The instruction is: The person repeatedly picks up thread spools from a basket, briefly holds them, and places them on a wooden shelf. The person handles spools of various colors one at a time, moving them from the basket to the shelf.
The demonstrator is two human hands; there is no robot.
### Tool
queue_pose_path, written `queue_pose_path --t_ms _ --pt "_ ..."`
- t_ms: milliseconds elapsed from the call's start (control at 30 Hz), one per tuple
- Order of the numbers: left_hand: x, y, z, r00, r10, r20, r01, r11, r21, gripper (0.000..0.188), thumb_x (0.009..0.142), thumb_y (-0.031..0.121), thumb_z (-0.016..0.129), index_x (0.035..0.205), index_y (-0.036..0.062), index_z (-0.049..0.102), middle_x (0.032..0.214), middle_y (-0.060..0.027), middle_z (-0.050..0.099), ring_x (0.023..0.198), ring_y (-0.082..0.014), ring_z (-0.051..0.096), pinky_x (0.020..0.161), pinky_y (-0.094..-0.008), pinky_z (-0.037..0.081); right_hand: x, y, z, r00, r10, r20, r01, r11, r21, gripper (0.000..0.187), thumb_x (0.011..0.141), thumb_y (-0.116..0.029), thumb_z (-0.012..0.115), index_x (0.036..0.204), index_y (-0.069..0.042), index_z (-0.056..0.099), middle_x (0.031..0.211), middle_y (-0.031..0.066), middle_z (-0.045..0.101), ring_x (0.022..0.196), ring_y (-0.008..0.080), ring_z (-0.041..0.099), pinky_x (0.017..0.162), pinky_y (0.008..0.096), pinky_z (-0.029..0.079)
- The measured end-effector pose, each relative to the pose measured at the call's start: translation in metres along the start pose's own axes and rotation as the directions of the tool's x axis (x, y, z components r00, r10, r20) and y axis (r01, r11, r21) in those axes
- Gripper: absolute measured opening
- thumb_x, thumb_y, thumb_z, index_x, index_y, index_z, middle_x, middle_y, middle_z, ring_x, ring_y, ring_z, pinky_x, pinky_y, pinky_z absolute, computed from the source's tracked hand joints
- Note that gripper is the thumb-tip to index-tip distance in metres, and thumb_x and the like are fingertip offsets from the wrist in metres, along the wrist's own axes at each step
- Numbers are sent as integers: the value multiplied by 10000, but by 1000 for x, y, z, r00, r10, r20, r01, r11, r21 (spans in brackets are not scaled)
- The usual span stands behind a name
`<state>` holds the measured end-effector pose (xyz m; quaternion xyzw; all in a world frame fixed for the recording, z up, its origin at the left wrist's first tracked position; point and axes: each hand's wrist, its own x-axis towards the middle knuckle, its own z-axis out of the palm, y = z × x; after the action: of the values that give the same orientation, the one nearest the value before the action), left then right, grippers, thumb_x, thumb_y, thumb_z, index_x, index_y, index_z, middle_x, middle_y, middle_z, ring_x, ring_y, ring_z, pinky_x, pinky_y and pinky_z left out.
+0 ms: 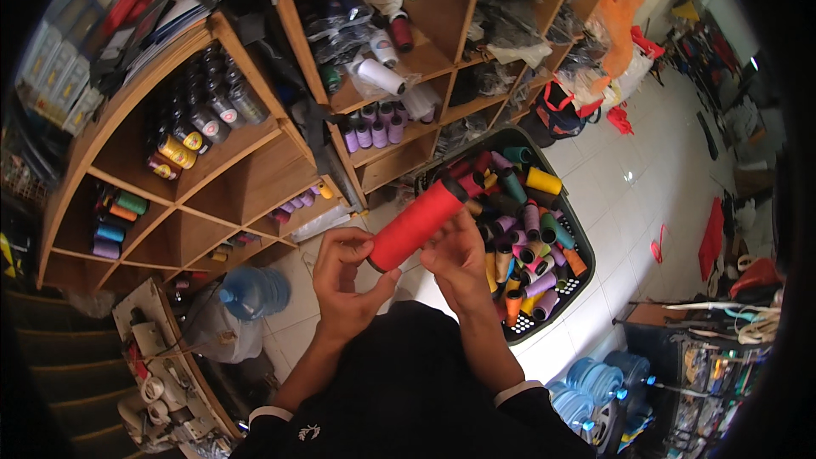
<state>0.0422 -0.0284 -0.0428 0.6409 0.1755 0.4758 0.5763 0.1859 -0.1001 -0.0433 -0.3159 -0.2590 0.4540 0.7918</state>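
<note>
Through the remote feed, I identify a white-tiled floor (667, 140) as the lowest support surface; it carries a dark green basket (586, 248), a large blue water bottle (257, 291) and a red scrap (657, 248). The left wooden shelf unit (176, 205) supports rows of dark cones (206, 121) above mixed-colour spools (110, 232). The right wooden shelf unit (442, 0) supports grouped purple spools (378, 133).

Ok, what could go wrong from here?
The red spool is held up off the floor, with the left hand on its lower end and the right hand beside it; it could slip and drop.

Spools lie heaped at all angles in the basket, so a knock might make the pile shift.

The white spool lies on its side on the shelf and might roll.
</note>
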Motion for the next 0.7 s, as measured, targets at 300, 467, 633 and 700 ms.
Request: queue_pose_path --t_ms 300,467,633,700 --pt "-1 3 -33 895 -429 121 382 599 -704 349 891 272 598 1098 15 482 1025 -162 596 773 -256 651 676 -364 565 19 15 25 994 19 106 -9 996 -92 485 794 51 718 1250 7 557 1151 132 613 1055 183 607 879 313 495" --pt "0 5 -32 859 -486 158 413 480 -774 458 900 345 553 1197 6 472 1013 -143 597 725 -229 636 627 -335 551 20 13 49 979 -197 59 205 929 -308 315 804 50 713 1108 25 637 1009 109 643 936 155 632 808 270 497" --pt "-1 2 -29 822 -525 222 438 332 -835 550 913 373 514 1308 -2 435 1007 -146 594 697 -198 609 605 -290 533 18 6 46 901 -383 203 417 639 -646 197 810 15 712 993 7 639 941 104 624 841 152 598 747 279 468" --pt "0 2 -27 823 -495 277 438 245 -865 531 923 365 502 1301 -4 442 1003 -151 595 702 -194 601 596 -274 524 16 0 48 901 -376 216 421 640 -642 136 826 5 689 938 0 611 944 115 612 833 164 583 727 287 457"
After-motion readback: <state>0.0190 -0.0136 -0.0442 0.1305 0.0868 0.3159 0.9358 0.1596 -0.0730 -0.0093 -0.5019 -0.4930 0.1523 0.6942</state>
